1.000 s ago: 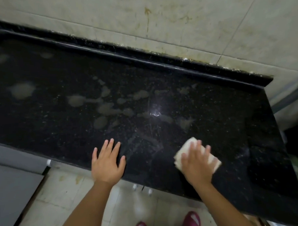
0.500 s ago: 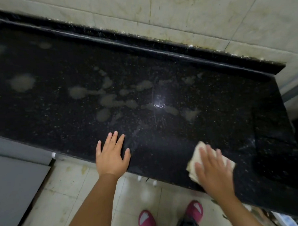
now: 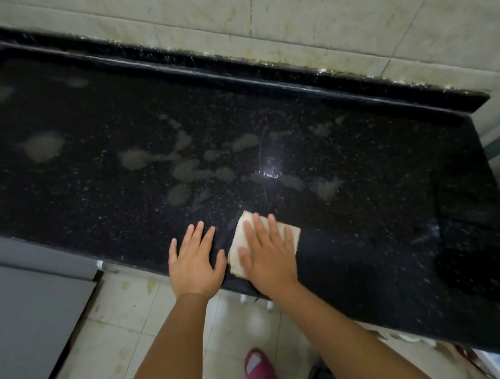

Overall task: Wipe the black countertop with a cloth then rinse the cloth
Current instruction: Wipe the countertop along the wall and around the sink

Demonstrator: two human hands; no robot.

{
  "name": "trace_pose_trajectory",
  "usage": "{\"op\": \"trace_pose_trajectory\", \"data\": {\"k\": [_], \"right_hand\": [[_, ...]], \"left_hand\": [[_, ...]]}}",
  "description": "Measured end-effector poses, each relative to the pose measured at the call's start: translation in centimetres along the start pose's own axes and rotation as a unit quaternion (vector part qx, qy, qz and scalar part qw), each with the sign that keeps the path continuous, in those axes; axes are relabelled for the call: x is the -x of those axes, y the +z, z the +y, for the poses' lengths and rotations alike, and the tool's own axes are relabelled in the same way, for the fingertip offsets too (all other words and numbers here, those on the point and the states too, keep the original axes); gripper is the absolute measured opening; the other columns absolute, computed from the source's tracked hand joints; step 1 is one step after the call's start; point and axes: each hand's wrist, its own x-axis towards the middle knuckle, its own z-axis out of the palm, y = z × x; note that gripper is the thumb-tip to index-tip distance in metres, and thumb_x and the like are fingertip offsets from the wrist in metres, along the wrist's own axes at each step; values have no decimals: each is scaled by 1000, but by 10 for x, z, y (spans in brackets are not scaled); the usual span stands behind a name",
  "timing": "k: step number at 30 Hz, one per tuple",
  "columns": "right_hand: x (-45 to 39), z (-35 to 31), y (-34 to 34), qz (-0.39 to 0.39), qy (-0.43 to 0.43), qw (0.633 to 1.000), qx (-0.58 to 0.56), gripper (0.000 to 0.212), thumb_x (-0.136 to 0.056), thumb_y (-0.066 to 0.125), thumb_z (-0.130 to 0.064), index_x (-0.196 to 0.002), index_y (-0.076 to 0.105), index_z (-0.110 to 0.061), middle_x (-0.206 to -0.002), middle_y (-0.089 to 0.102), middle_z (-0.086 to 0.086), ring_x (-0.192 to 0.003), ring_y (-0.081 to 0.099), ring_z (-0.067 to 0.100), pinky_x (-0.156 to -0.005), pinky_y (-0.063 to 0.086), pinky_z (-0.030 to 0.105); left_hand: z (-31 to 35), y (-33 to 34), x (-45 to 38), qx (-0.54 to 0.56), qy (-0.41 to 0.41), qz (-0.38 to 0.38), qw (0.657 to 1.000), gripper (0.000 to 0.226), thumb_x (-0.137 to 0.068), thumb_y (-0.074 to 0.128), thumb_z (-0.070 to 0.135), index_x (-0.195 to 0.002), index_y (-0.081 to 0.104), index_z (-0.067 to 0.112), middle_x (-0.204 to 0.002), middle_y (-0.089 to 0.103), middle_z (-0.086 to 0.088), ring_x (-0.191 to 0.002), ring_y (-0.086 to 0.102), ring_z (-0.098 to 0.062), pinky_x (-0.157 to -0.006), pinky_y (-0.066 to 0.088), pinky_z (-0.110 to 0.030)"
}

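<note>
Fingers point(image 3: 263, 226) of right hand point(image 3: 267, 254) flat atop cloth point(image 3: 239, 241) on countertop point(image 3: 358, 213).

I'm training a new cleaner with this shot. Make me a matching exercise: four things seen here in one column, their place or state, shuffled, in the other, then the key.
Column one:
1. cloth
2. left hand
3. pale smears
4. pink shoe

Column two:
A. on the tiled floor below the counter edge
B. flat and bare on the countertop near its front edge
C. spread across the middle of the black surface, not under the cloth
D. pressed flat under the right hand

Pairs: 1-D, 2-B, 3-C, 4-A
</note>
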Motion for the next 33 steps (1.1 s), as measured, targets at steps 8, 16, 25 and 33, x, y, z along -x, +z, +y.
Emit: {"op": "trace_pose_trajectory", "data": {"k": [8,16,25,33], "right_hand": [[88,170,3,-9,124,991,44,65,-95,-1,-52,-131,40,-17,-128,59,12,-120,48,40,-91,42,51],[6,156,-35,-11,297,953,-55,57,-100,20,-38,-149,-1,-18,-158,-7,2,-143,-9,32,-116,1,48],[56,69,6,-29,-27,999,-1,54,-92,17,-48,-130,49,-26,-135,54,-3,-126,49,25,-95,46,45],[51,234,-29,-2,214,976,-39,80,-80,-5,-62,-149,8,-24,-158,3,-3,-145,0,25,-114,9,47]], "left_hand": [[1,-3,-1,0,-1,-6,1000,78,-75,5,52,-137,40,21,-150,29,-1,-141,19,-17,-114,6,-40],[5,-8,2,7,-3,-17,1000,65,-80,22,43,-138,40,19,-150,28,-1,-141,17,-17,-114,4,-40],[17,-16,0,12,-28,-35,999,49,-89,41,30,-135,44,12,-147,34,-8,-139,21,-23,-113,9,-44],[75,-9,-9,29,-17,12,999,41,-85,56,11,-125,54,6,-138,45,-15,-133,34,-31,-108,23,-52]]}}
